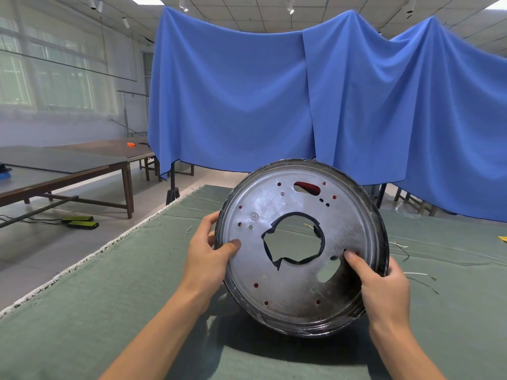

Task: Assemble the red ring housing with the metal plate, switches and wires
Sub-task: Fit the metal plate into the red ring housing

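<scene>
A round metal plate (pixel 299 204) with a large central hole edged in black trim faces me, tilted up above the table. Red shows through its small holes and its top slot (pixel 307 187), so the red ring housing sits behind it, mostly hidden. My left hand (pixel 208 256) grips the plate's left rim, thumb on its face. My right hand (pixel 381 281) grips the lower right rim, thumb pressed on the face. Loose wires (pixel 419 278) lie on the cloth at the right.
A green cloth (pixel 109 283) covers the work table. A few small screws (pixel 188 230) lie left of the plate. A yellow object (pixel 502 238) pokes in at the right edge. Blue curtain (pixel 274 91) hangs behind; wooden tables (pixel 68 165) stand at the left.
</scene>
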The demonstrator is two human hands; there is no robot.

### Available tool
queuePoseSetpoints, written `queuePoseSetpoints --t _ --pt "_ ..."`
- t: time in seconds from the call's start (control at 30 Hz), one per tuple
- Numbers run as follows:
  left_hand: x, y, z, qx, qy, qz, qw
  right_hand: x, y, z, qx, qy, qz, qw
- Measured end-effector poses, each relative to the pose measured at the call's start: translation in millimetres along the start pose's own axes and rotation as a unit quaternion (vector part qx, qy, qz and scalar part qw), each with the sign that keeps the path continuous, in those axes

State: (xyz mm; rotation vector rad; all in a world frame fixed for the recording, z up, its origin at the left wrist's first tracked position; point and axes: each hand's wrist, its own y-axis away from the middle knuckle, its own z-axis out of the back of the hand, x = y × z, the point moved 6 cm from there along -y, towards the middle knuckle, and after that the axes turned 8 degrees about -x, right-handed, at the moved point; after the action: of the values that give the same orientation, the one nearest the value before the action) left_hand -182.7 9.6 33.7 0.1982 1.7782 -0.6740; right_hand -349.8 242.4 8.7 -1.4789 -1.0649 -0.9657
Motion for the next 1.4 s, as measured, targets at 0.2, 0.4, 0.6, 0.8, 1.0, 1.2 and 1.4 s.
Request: queuePoseSetpoints --t 0.2,0.4,0.6,0.8,1.0,1.2,1.4 --pt "2 0 1 0.004 0.004 0.013 1.000 3 -4 3 -0.005 0.010 -0.015 1.000" --pt "6 0 0 0.017 0.009 0.033 0.999 8 -6 4 -0.009 0.029 -0.018 0.999" --pt "9 0 1 0.011 -0.002 0.037 0.999 9 -6 6 -0.020 0.063 -0.014 0.998" --pt "9 0 0 0.014 -0.002 0.032 0.999 10 -7 7 -0.032 0.074 -0.012 0.997" --pt "8 0 -1 0.016 -0.006 0.026 1.000 7 -7 7 -0.029 0.070 -0.021 0.997" --pt "7 0 -1 0.019 -0.002 0.026 0.999 6 -6 6 -0.020 0.067 -0.023 0.997" --pt "5 0 1 0.012 -0.011 0.031 0.999 9 -3 4 0.021 -0.005 -0.068 0.997"
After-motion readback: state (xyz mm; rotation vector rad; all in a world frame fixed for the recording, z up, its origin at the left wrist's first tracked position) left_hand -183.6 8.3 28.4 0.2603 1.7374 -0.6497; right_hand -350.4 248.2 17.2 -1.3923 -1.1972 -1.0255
